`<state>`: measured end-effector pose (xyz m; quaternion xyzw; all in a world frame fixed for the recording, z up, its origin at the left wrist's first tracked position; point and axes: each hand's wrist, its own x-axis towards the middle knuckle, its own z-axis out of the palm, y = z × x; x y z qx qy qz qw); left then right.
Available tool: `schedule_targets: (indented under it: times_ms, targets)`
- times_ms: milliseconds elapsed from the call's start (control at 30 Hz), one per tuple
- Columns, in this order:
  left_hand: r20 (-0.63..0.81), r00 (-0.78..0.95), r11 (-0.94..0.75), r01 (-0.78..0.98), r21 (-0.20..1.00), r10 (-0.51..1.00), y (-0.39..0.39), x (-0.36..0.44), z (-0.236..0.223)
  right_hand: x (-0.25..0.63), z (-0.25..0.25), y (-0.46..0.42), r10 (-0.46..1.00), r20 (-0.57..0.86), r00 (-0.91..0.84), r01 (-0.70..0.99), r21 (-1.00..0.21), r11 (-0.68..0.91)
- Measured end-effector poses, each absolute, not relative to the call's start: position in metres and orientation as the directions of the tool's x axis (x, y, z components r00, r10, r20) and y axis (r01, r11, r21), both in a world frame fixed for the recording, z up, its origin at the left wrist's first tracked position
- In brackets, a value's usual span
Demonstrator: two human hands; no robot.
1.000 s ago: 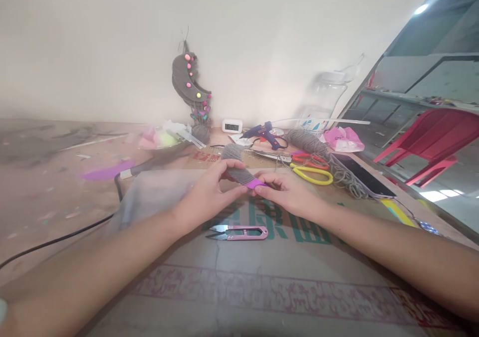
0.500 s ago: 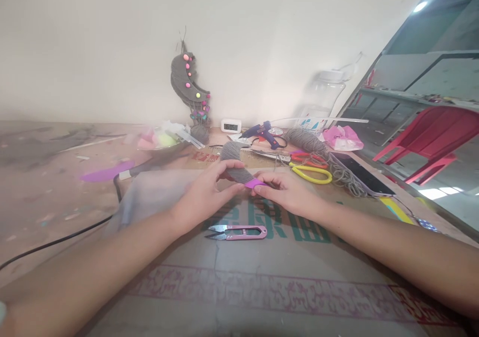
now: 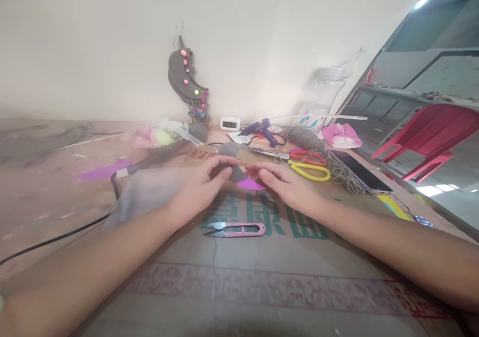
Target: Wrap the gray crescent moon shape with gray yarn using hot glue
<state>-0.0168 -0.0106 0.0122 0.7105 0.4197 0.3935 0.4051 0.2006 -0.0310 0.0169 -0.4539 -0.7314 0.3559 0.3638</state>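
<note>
A curved purple piece (image 3: 252, 184), mostly wound with grey yarn (image 3: 229, 150), is pinched between the thumb and fingers of my left hand (image 3: 204, 185). Its bare purple end points right. My right hand (image 3: 286, 185) is just beside that end, its thumb and fingers drawn together; whether a strand of yarn runs between them cannot be made out. Pink thread snips (image 3: 235, 230) lie on the printed cardboard (image 3: 239, 262) in front of both hands.
Behind my hands are scissors (image 3: 309, 171) with yellow and red handles, a blue glue gun (image 3: 262, 130), a grey yarn skein (image 3: 305, 140) and a small clock (image 3: 229, 123). A phone (image 3: 361, 171) lies right. A yarn-covered crescent (image 3: 179, 75) leans on the wall. A black cable (image 3: 56, 240) crosses the left.
My right hand has let go of the purple end and lifted slightly off it. My left hand still grips the wound piece, which now sits a little lower and flatter.
</note>
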Motion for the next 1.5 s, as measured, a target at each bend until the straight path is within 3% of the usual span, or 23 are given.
schedule_targets:
  times_ms: [133,367,633,933,1300,1500]
  targets:
    - [0.239,0.365,-0.345,0.261,0.902,0.9,-0.011,-0.016,0.007,0.201,0.015,-0.029,0.937,0.217,-0.274,0.353,-0.884,0.308]
    - [0.298,0.39,-0.417,0.268,0.869,0.871,-0.012,-0.016,0.006,0.2,0.009,-0.024,0.927,0.072,-0.368,0.297,-0.935,0.191]
    - [0.266,0.398,-0.378,0.236,0.895,0.878,-0.011,-0.017,0.005,0.199,0.017,-0.025,0.944,0.091,-0.318,0.413,-0.883,0.224]
    - [0.252,0.422,-0.389,0.277,0.879,0.871,-0.011,-0.018,0.002,0.198,0.014,-0.026,0.955,0.107,-0.278,0.346,-0.916,0.203]
    - [0.252,0.521,-0.477,0.358,0.803,0.815,-0.016,-0.015,0.013,0.199,0.017,-0.028,0.932,0.204,-0.3,0.406,-0.857,0.318]
    - [0.224,0.52,-0.458,0.38,0.803,0.824,-0.015,-0.017,0.007,0.196,0.019,-0.027,0.922,0.139,-0.361,0.442,-0.845,0.301]
